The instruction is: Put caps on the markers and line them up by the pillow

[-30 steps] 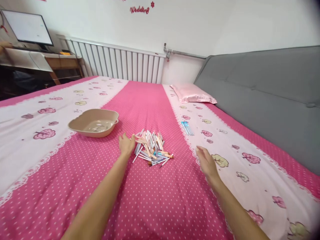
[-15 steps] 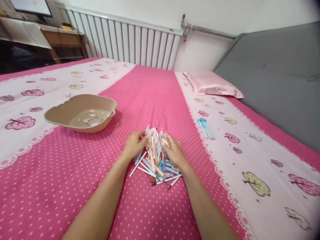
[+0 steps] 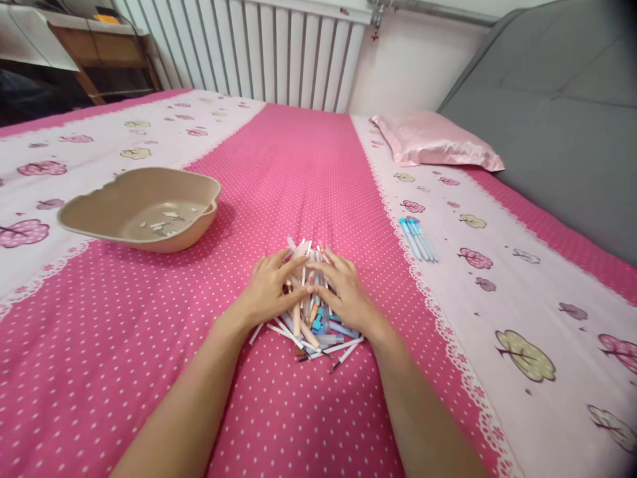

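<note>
Fingers (image 3: 291, 264) of left hand (image 3: 266, 292) and right hand (image 3: 343, 295) cup the pen pile (image 3: 311, 335) from 9 and 3 o'clock, tips touching; pens lie mostly along 12–6, both hands equally near.

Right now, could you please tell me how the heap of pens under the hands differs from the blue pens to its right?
The mixed-colour heap of plastic pens is large and crisscrossed; the few light-blue pens lie side by side. The heap is covered by the left hand and right hand; the blue pens are untouched. The heap sits on the dotted pink stripe, the blue pens on the pale flowered stripe. Both are slim pens.
</note>
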{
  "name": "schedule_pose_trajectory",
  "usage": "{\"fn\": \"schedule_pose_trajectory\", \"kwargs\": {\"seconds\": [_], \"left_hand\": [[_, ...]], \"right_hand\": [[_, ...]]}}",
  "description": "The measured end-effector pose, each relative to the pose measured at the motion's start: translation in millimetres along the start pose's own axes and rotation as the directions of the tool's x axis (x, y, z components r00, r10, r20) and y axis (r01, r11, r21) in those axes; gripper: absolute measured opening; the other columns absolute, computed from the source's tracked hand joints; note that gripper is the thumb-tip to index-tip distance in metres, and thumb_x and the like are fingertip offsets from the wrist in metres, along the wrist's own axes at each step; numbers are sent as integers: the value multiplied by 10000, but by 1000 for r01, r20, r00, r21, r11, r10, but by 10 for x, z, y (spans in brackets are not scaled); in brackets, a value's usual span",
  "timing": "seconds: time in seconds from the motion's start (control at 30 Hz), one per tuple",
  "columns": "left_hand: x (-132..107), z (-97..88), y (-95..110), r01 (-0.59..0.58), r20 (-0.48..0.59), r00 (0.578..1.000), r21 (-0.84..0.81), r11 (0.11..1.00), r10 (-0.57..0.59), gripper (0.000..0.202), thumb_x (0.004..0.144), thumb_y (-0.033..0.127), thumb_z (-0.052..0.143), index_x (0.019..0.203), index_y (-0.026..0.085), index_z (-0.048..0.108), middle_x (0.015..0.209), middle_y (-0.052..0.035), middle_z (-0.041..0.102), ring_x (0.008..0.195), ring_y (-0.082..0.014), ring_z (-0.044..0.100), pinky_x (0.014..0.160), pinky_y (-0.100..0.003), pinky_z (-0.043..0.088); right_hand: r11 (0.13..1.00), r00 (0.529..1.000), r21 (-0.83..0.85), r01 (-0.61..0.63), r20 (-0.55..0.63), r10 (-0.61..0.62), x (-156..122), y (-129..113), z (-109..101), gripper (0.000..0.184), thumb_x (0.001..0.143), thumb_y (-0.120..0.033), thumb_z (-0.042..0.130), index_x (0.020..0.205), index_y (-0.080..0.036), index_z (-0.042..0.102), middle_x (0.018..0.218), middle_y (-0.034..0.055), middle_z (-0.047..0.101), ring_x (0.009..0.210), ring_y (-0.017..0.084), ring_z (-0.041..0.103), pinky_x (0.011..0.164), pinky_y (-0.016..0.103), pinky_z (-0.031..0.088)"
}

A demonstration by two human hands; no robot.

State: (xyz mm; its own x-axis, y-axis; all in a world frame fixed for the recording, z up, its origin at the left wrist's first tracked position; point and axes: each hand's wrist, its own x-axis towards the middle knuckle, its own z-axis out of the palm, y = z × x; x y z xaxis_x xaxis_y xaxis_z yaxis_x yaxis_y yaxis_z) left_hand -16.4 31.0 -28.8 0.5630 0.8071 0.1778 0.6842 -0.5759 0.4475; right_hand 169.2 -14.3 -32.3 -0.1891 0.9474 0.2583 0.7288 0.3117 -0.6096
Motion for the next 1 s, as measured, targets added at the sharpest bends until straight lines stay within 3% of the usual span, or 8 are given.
{"fn": "schedule_pose_trajectory", "kwargs": {"seconds": [0.17, 0.27, 0.43, 0.63, 0.73, 0.8, 0.9, 1.0], "left_hand": [[8, -54, -17, 40, 2, 999, 50, 998, -40, 498, 825, 365, 480, 1299, 213, 499, 1385, -126, 430, 1297, -290, 368, 1063, -467, 287], [14, -75, -47, 70, -14, 998, 80, 994, -69, 474, 810, 288, 463, 1273, 212, 526, 1365, -110, 449, 1308, -292, 347, 1076, -478, 260], [4, -102, -71, 103, -3, 995, 95, 990, -103, 450, 788, 210, 449, 1216, 180, 584, 1340, -114, 468, 1308, -304, 341, 1089, -471, 247], [-28, -153, -48, 131, -16, 991, 5, 991, -131, 488, 737, 151, 443, 1200, 195, 590, 1328, -82, 496, 1331, -287, 316, 1105, -480, 224], [-39, -165, -45, 183, -60, 979, -153, 971, -194, 490, 746, 213, 484, 1228, 184, 564, 1368, -89, 464, 1356, -288, 273, 1109, -481, 207], [-36, -166, -56, 254, -126, 943, -320, 913, -307, 550, 760, 340, 534, 1282, 166, 509, 1393, -108, 439, 1350, -298, 285, 1102, -473, 223], [-17, -165, -79, 347, -207, 811, -585, 733, -548, 663, 753, 494, 553, 1296, 121, 475, 1367, -147, 464, 1281, -298, 398, 1074, -441, 292], [5, -173, -62, 337, -126, 709, -804, 490, -694, 592, 741, 503, 566, 1191, 119, 537, 1294, -144, 530, 1214, -274, 475, 1010, -400, 383]], "right_hand": [[1000, 1000, 10, -7, 9, 7, -8, 96, -83, 331, 813, -200, 529, 1142, -200, 569, 1318, 109, 493, 1316, 257, 324, 1056, 452, 259], [1000, 1000, 29, 9, 20, -9, -12, 168, -138, 322, 769, -122, 501, 1077, -180, 574, 1198, 97, 564, 1218, 239, 434, 1015, 410, 318], [981, 980, -22, -191, 46, 192, -54, 208, -270, 265, 775, -87, 467, 989, -170, 600, 969, 59, 634, 897, 189, 573, 811, 319, 431], [959, 960, -74, -274, 30, 277, -93, 235, -390, 275, 799, -81, 450, 989, -181, 621, 954, 47, 675, 840, 175, 603, 748, 287, 431], [947, 951, -85, -309, -28, 308, -85, 266, -380, 330, 803, -65, 410, 1033, -191, 611, 1025, 50, 675, 923, 186, 609, 804, 310, 438], [939, 942, -81, -333, -81, 327, -73, 280, -354, 336, 821, -90, 394, 1062, -199, 603, 1059, 52, 668, 976, 197, 605, 846, 337, 438], [905, 902, -71, -420, -140, 408, -59, 277, -318, 291, 855, -190, 411, 1074, -184, 602, 1065, 88, 663, 988, 239, 608, 850, 382, 447], [860, 864, -114, -497, -149, 480, -56, 254, -292, 310, 870, -294, 437, 1093, -145, 592, 1041, 142, 652, 977, 292, 605, 843, 436, 442]]}}
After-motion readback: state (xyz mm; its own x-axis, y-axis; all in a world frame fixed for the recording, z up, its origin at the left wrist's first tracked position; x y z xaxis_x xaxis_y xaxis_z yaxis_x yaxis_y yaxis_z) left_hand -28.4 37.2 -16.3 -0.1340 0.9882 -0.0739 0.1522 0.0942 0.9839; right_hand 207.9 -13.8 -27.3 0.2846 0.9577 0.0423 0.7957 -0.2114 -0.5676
